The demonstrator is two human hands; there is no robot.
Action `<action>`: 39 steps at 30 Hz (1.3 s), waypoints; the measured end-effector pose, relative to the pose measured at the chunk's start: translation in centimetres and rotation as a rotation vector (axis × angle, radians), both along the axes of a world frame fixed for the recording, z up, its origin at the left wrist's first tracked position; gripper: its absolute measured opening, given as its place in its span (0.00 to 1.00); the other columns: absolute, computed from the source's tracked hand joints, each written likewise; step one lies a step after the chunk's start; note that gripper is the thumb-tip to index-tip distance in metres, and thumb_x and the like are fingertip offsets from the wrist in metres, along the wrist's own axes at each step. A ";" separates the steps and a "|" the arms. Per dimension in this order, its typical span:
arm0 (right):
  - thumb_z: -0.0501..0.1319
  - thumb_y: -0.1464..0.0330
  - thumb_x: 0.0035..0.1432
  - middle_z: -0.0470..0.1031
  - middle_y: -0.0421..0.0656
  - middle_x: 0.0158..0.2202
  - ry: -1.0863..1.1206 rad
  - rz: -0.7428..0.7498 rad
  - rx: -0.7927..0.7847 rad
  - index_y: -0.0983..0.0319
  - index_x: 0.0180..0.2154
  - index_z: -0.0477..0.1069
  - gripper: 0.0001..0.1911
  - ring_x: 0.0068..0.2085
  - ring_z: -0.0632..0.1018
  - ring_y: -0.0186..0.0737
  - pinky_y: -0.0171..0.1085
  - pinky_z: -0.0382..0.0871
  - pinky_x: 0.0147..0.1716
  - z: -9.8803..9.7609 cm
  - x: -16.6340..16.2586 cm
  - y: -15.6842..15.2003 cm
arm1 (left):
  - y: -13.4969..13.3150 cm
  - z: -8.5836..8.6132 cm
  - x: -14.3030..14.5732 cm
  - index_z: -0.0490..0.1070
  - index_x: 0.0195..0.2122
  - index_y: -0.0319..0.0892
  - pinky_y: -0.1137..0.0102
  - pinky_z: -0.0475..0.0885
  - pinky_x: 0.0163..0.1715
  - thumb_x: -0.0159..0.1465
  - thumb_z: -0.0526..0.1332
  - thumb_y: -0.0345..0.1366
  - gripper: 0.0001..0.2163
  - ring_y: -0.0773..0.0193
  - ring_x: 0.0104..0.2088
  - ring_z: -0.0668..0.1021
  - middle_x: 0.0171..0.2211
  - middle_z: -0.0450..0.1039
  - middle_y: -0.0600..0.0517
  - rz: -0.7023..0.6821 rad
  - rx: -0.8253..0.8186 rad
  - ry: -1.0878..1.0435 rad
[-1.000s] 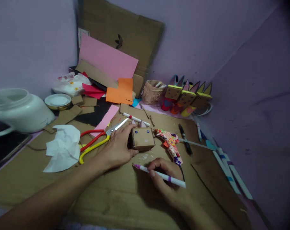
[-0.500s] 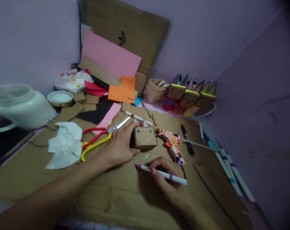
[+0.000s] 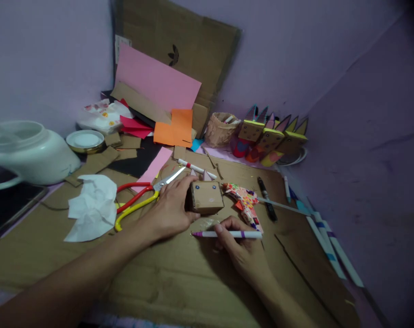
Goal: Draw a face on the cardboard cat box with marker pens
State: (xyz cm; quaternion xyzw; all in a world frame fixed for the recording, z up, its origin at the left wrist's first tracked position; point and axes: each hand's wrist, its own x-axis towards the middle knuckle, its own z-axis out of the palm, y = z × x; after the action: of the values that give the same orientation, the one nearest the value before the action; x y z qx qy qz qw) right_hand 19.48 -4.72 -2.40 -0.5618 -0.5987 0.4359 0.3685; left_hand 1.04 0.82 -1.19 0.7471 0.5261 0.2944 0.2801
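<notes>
A small cardboard box (image 3: pixel 208 198) with two blue eyes, a faint pink mark and two pointed ears stands in the middle of the cardboard sheet. My left hand (image 3: pixel 174 205) grips its left side, thumb at the lower front edge and fingers behind. In my right hand (image 3: pixel 239 243) is a white felt-tip pen (image 3: pixel 212 234) with a purple band, held between thumb and fingers. Its purple tip points left, in front of the box and close to the sheet; whether it touches, I cannot tell. A patterned glue gun (image 3: pixel 243 200) lies just beyond my right hand.
Red-and-yellow scissors (image 3: pixel 135 200) and crumpled tissue (image 3: pixel 92 207) lie left of my left hand. A black marker (image 3: pixel 267 200) and several felt-tip pens (image 3: pixel 333 246) are to the right. Behind stand a pen cup (image 3: pixel 220 130) and several eared cardboard figures (image 3: pixel 271 139). A white pot (image 3: pixel 32 155) stands left.
My right hand has shifted slightly, and the pen's back end has swung up, so the pen now lies nearly level. My left hand and the box stay put.
</notes>
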 end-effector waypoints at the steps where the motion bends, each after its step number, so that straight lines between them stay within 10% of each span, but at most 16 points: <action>1: 0.59 0.56 0.55 0.69 0.40 0.18 0.014 -0.017 -0.003 0.62 0.23 0.67 0.18 0.21 0.68 0.33 0.31 0.60 0.21 0.0 -0.1 0.1 | 0.0 0.0 0.0 0.58 0.57 0.45 0.52 0.61 0.57 0.49 0.67 0.31 0.34 0.51 0.58 0.66 0.58 0.64 0.46 0.002 0.003 -0.002; 24: 0.61 0.51 0.54 0.68 0.39 0.13 0.089 -0.114 0.074 0.63 0.20 0.71 0.23 0.15 0.66 0.31 0.30 0.56 0.14 -0.3 -0.1 0.0 | -0.3 0.4 0.1 0.59 0.56 0.46 0.52 0.65 0.55 0.49 0.67 0.32 0.32 0.49 0.56 0.69 0.55 0.67 0.46 0.013 0.004 -0.040; 31: 0.59 0.58 0.60 0.69 0.37 0.15 0.325 -0.267 0.341 0.60 0.27 0.73 0.15 0.17 0.67 0.32 0.30 0.59 0.15 -0.1 1.9 -1.6 | 0.1 1.9 -1.4 0.58 0.58 0.45 0.57 0.67 0.53 0.49 0.69 0.35 0.35 0.52 0.53 0.72 0.56 0.66 0.46 0.154 0.061 -0.069; 39: 0.57 0.68 0.61 0.76 0.41 0.29 -0.023 0.172 0.409 0.58 0.37 0.75 0.08 0.29 0.76 0.36 0.32 0.67 0.27 1.3 0.7 -1.2 | 1.0 2.7 -3.4 0.58 0.59 0.47 0.53 0.63 0.57 0.49 0.69 0.35 0.36 0.47 0.57 0.69 0.58 0.65 0.46 0.306 0.175 0.065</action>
State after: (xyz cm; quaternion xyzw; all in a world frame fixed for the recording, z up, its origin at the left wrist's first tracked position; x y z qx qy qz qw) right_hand 20.21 -5.91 -1.11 -0.4273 -0.7244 0.3289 0.4295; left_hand -2.38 1.81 1.47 0.6889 0.6148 0.3541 0.1487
